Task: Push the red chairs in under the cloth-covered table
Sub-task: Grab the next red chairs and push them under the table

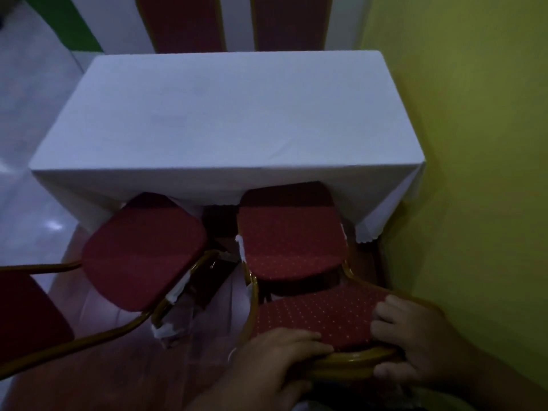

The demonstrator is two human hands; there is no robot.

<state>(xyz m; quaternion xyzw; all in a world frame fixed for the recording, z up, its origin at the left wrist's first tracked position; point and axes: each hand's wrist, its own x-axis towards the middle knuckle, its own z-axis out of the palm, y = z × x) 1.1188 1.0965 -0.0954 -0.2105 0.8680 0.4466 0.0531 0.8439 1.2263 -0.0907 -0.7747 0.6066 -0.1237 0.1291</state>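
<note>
A table under a white cloth (219, 120) fills the middle of the head view. Two red padded chairs with gold frames stand at its near side. The right chair (290, 235) has the front of its seat tucked under the hanging cloth. My left hand (275, 360) and my right hand (415, 342) both grip the top of its backrest (323, 318). The left chair (142, 250) stands turned at an angle, with only its far corner at the cloth's edge. Its backrest (26, 315) reaches the lower left corner.
A yellow-green wall (474, 143) runs close along the table's right side. Two more red chair backs (181, 22) stand beyond the table's far edge. Shiny pale floor (29, 93) lies to the left. The light is dim.
</note>
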